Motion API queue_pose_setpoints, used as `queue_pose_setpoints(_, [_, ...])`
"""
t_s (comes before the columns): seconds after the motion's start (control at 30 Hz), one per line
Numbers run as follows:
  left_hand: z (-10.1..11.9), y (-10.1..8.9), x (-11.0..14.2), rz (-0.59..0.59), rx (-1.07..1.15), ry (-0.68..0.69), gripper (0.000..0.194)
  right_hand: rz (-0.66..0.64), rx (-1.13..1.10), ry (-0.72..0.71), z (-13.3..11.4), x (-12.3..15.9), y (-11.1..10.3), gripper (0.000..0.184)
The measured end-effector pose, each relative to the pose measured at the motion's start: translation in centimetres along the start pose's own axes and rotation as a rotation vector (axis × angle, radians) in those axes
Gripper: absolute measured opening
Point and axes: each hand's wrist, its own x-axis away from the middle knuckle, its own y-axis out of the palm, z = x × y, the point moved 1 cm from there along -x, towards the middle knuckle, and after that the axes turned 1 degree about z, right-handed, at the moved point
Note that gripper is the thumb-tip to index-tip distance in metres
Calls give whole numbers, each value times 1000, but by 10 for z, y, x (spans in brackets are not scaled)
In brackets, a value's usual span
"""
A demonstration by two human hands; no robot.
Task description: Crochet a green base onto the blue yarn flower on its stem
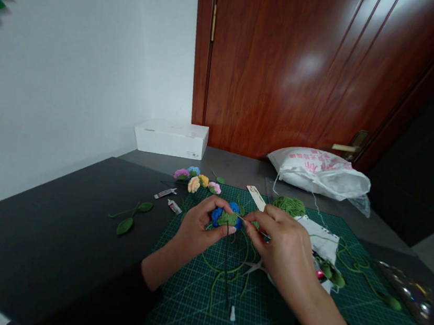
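Observation:
A blue crocheted flower (216,216) with a green base (227,218) is pinched between the thumb and fingers of my left hand (204,219). From the base a dark stem (226,269) hangs down over the mat. My right hand (284,239) closes on a slim metal crochet hook (240,218), whose tip meets the right side of the green base. The exact end of the hook is too small to make out. Below my hands, loose green yarn strands (212,288) lie on the mat, and scissors (255,266) are partly covered by my right hand.
A green cutting mat (183,306) covers the dark table. Small crocheted flowers (194,183), glue tubes (174,207) and a leaf sprig (125,226) lie left. Green yarn (289,206) and a white plastic bag (319,170) are to the right. A white box (170,141) stands behind.

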Motion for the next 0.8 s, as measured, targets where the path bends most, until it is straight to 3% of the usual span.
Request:
queue_pose_setpoints(0.2, [0,-1,-2,-82,130,-27,31,-18,-67,-18,5,-2,1,13])
queue_pose_setpoints(0.5, [6,-4,-1,-158,241,10,26,-73,-375,-31,32,-6,9,17])
queue_pose_setpoints(0.8, [-2,-2,1,-243,426,-31,36,-49,-534,-134,38,-7,16,19])
